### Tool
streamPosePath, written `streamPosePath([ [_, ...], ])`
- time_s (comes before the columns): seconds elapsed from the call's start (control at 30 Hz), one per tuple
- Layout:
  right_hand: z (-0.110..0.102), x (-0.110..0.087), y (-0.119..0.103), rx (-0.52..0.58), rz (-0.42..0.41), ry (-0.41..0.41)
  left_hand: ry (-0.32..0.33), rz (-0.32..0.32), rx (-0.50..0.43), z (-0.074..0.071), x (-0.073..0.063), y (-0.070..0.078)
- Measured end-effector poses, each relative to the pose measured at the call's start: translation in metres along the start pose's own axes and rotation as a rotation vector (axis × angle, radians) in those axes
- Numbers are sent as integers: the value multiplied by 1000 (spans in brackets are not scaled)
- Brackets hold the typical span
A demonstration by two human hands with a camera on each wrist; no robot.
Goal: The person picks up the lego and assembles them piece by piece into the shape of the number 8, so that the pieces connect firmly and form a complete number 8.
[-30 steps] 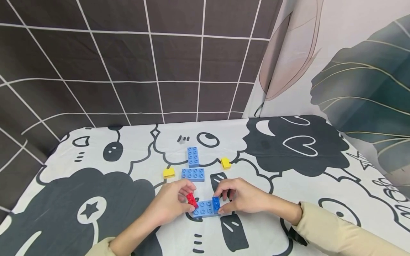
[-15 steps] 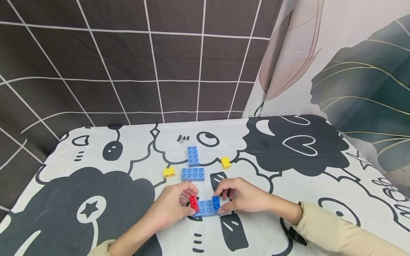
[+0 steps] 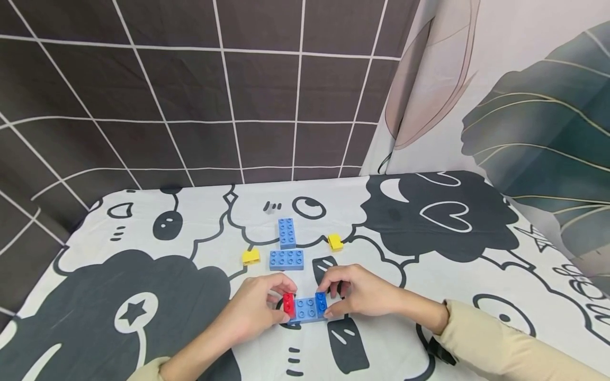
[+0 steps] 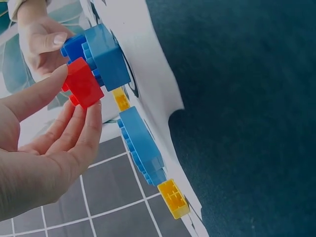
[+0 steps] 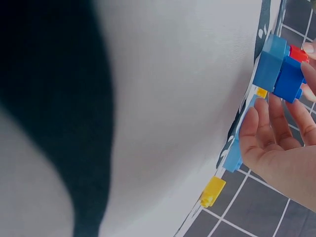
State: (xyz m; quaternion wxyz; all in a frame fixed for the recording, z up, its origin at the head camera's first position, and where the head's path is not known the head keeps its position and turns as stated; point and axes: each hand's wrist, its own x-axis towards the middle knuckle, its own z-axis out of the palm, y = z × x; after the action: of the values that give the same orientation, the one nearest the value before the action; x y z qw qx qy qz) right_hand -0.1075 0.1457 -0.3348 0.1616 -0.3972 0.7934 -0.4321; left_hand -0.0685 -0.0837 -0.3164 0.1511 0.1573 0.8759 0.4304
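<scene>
Between thumb and fingers, my left hand point(image 3: 259, 301) pinches a small red toy brick point(image 3: 288, 305) at the left end of a light blue brick point(image 3: 305, 309). Whether the red brick is pressed fully onto the studs, I cannot tell. At the other end, my right hand point(image 3: 359, 292) holds a small dark blue brick point(image 3: 321, 303) that stands on the same light blue brick. In the left wrist view, the red brick point(image 4: 85, 83) appears beside the studded side of the light blue brick point(image 4: 107, 56). The right wrist view shows the dark blue brick point(image 5: 289, 80) against the light blue one.
Beyond the hands lie two more light blue bricks, one crosswise point(image 3: 286, 260) and one lengthwise point(image 3: 287, 233). A yellow brick point(image 3: 250, 257) sits to their left, another yellow brick point(image 3: 335, 243) to their right. A patterned cloth point(image 3: 410, 328) covers the table, with a dark grid-patterned backdrop point(image 3: 190, 90) behind.
The red brick was tilted over the light blue brick's left end; my left hand has turned it upright, in line with that end. My right hand stays in place on the dark blue brick.
</scene>
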Motion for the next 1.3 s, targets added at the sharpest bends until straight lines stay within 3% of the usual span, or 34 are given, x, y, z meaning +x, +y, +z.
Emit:
streamPosePath([
  [0.33,0,1,0,-3,2,0,26,14,29,0,0,-1],
  [1.3,1,-1,2,-10,6,8,-7,28,54,0,2,-2],
])
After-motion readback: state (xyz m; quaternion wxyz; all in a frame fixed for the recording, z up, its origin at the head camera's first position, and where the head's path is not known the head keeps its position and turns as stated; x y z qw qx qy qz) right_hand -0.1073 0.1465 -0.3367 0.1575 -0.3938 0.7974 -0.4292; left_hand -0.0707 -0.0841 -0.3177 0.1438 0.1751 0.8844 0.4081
